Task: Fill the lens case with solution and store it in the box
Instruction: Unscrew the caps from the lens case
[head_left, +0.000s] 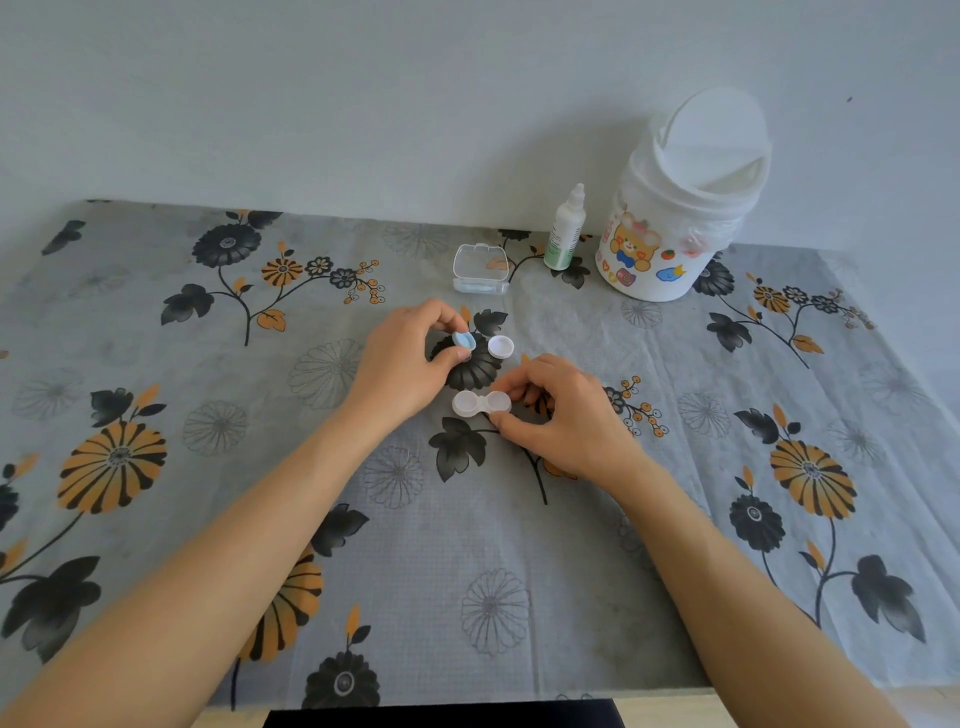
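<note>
on the table (156, 519), solution bottle (565, 231) and open box (480, 270) wait behind; right hand (563, 415) pinches the uncapped lens case (481, 403), left hand (405, 358) pinches the blue cap (463, 341): keep case level, park cap beside white cap (500, 346).

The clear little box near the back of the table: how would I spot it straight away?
Start at the big white swing-lid bin with the bear sticker, back right. Just left of it stands the solution bottle, and left again lies the clear plastic box, lid raised. It alone is see-through and squarish.
</note>
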